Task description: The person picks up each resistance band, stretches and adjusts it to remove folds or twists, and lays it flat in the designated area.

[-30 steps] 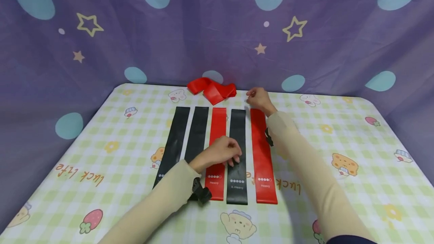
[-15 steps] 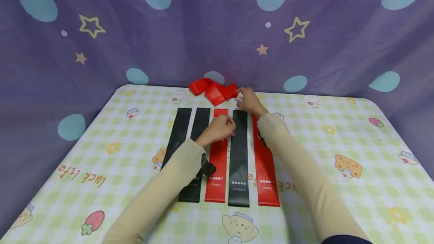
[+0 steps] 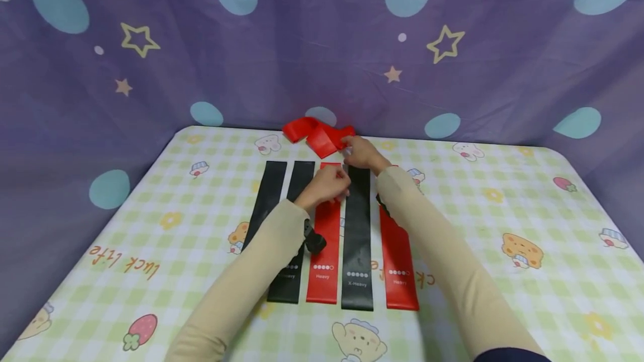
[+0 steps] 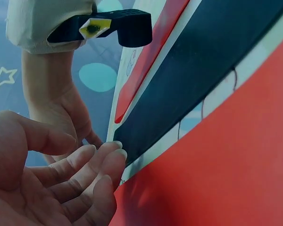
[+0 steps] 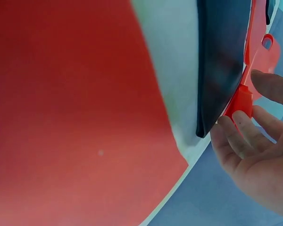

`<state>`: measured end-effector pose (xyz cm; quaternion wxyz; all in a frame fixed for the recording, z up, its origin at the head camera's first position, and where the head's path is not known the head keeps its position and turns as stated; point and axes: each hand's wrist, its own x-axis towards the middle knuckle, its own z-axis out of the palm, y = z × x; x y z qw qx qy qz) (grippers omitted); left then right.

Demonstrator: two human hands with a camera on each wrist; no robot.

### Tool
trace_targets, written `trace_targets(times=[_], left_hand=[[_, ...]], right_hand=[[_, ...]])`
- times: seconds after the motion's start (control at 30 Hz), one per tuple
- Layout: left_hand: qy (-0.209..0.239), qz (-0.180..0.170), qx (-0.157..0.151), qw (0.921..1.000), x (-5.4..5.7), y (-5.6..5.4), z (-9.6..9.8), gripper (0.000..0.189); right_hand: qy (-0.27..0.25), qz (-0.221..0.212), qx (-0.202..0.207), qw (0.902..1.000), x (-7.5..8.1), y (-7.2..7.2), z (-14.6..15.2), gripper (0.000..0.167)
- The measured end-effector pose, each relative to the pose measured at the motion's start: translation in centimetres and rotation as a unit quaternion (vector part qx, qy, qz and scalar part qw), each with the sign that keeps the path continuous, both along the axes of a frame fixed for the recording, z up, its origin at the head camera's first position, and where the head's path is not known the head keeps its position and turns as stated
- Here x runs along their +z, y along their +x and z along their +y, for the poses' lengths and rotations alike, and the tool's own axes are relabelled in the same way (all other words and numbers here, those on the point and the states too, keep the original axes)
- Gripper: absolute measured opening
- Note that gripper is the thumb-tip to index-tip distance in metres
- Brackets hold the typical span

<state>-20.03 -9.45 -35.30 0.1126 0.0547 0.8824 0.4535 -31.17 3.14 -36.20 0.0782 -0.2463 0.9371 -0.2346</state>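
A crumpled red resistance band (image 3: 322,143) lies at the table's back edge. My right hand (image 3: 364,153) reaches its right end; in the right wrist view the red band's end (image 5: 241,101) sits by the fingertips, with thumb and fingers apart. My left hand (image 3: 327,184) is over the upper part of a flat red band (image 3: 324,239) marked Heavy. Its fingers are loosely bent and hold nothing, as the left wrist view shows. To the right lie a black X-Heavy band (image 3: 357,239) and another red Heavy band (image 3: 399,256), partly hidden by my right arm.
Two more black bands, a leftmost one (image 3: 268,194) and its neighbour (image 3: 302,175), lie parallel at the left, partly under my left arm. A checked cloth (image 3: 191,261) covers the table. Behind it hangs a purple curtain (image 3: 312,60).
My right hand has moved left to the crumpled red band. My left hand has moved away from me, from the black X-Heavy band to the top of the middle red one.
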Motion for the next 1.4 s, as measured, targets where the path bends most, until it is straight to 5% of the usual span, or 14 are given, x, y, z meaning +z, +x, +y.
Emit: trace_targets(times=[0.27,0.67,0.9,1.17,1.27,1.4], left_hand=[[-0.007,-0.011,0.024,0.9996,-0.2,-0.5,-0.2,0.023],[0.010,0.036,0.012,0.9992,-0.5,-0.7,0.2,0.021],[0.010,0.122,0.061,0.9906,-0.2,-1.0,0.8,0.022],[-0.029,0.270,0.111,0.9561,0.3,-1.4,1.7,0.029],[-0.073,0.289,0.114,0.9477,0.4,-1.5,1.9,0.032],[-0.109,0.287,0.094,0.9471,0.8,-1.5,2.0,0.033]], right_hand=[[-0.057,0.015,-0.054,0.9968,1.0,1.1,1.2,0.045],[-0.086,0.099,-0.160,0.9784,2.2,1.9,2.7,0.017],[-0.105,0.133,-0.127,0.9772,2.7,2.7,3.3,0.014],[-0.127,0.160,-0.086,0.9751,3.3,3.8,3.5,0.011],[-0.136,0.161,-0.069,0.9752,3.4,4.3,3.5,0.010],[-0.138,0.169,-0.046,0.9748,3.6,4.9,3.7,0.009]])
